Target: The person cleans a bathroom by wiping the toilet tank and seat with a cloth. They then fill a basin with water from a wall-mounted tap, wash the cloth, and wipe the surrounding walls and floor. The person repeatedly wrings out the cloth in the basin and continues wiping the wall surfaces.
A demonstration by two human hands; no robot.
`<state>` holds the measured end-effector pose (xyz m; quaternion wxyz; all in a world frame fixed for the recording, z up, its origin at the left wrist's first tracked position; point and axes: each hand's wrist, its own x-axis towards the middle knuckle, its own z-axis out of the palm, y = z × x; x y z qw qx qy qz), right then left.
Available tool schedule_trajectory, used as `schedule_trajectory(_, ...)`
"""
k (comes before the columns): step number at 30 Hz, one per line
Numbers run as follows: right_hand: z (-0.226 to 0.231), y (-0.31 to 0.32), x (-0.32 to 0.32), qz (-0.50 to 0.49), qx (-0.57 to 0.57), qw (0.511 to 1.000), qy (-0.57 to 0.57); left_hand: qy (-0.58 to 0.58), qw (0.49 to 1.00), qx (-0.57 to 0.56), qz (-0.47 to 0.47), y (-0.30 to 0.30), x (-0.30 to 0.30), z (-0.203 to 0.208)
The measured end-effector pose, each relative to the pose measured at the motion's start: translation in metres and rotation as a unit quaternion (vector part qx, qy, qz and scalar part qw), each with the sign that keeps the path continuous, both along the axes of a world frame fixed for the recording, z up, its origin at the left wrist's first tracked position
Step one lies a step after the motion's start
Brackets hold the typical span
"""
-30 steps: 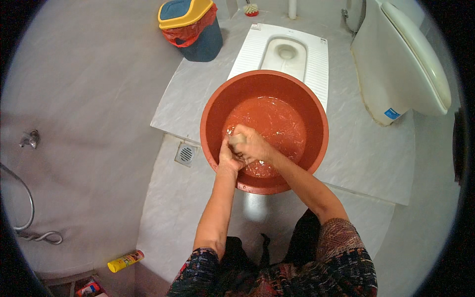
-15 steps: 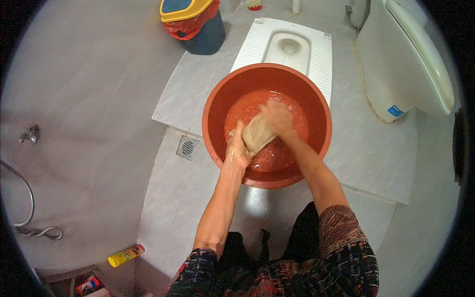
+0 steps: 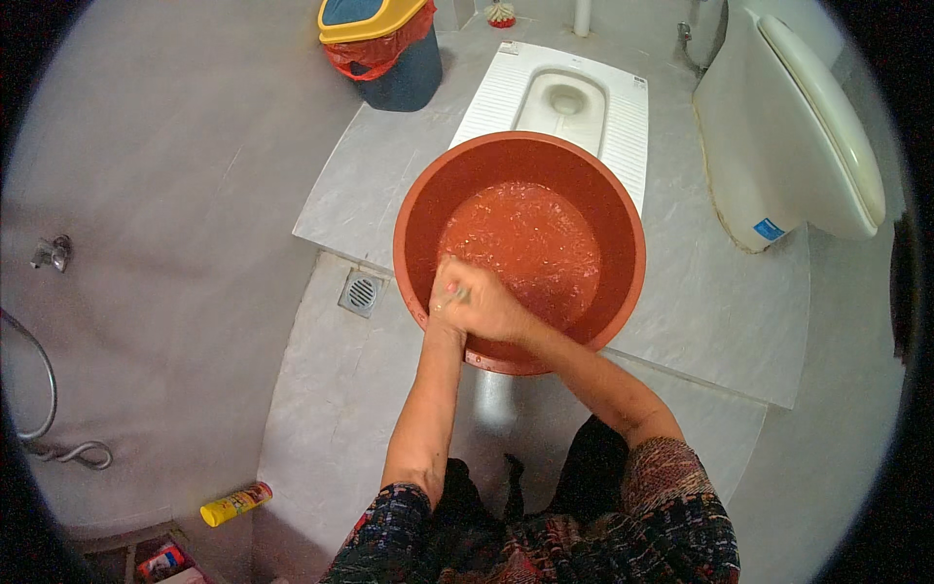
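Observation:
Over the near left part of a round reddish-brown basin point(image 3: 628, 282), my two hands are pressed together. My right hand point(image 3: 491, 308) is closed and wraps across my left hand point(image 3: 443, 295), which is closed too and partly covered by it. Between them only a small pale bit of the beige cloth point(image 3: 461, 293) shows; the rest of it is hidden in my grip. Below the hands, rippled water point(image 3: 525, 234) with some bubbles lies in the basin.
The basin overlaps the near end of a white squat toilet point(image 3: 623, 127). A dark bin point(image 3: 404, 78) with red liner stands far left, a white toilet point(image 3: 778, 146) at right. A floor drain point(image 3: 361, 293) lies left of the basin, a yellow bottle point(image 3: 236, 504) near left.
My right hand has come left and toward me from over the middle of the basin onto my left hand. The cloth, spread between the hands before, is now bunched almost out of sight.

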<state>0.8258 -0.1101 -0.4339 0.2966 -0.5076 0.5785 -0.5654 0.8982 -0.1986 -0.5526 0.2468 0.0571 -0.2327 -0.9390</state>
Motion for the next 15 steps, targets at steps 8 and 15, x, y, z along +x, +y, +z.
schedule_trajectory(8,-0.005,-0.046,-0.028,-0.267,0.154,0.914,0.265,-0.277,0.934,0.228,0.003,0.025,-0.028,0.083)
schedule_trajectory(15,0.003,-0.017,0.003,-0.227,0.014,0.951,0.210,-0.108,0.928,0.356,-0.001,0.016,-0.018,0.057)
